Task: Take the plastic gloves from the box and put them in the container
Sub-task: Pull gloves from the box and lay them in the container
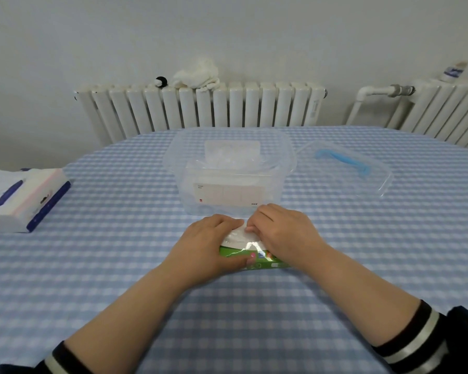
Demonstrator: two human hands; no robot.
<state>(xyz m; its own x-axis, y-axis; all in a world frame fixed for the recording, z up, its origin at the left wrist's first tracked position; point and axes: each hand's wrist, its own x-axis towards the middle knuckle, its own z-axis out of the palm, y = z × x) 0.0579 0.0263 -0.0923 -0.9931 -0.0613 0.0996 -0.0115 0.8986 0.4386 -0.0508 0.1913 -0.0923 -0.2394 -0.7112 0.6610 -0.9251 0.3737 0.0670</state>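
Observation:
A green glove box [257, 259] lies on the checked tablecloth right in front of me. My left hand [210, 244] grips its left end, thumb along the front side. Over the box's top opening, my right hand [283, 232] pinches the clear plastic gloves [238, 234] with curled fingers. Just behind the hands stands the clear plastic container [287, 157], open, with plastic gloves and a white labelled pack [229, 194] inside.
The container's clear lid [347, 168] with a blue handle lies to the right of it. A tissue pack with blue edges [25, 198] sits at the table's left edge. White radiators [200, 109] line the wall behind the table.

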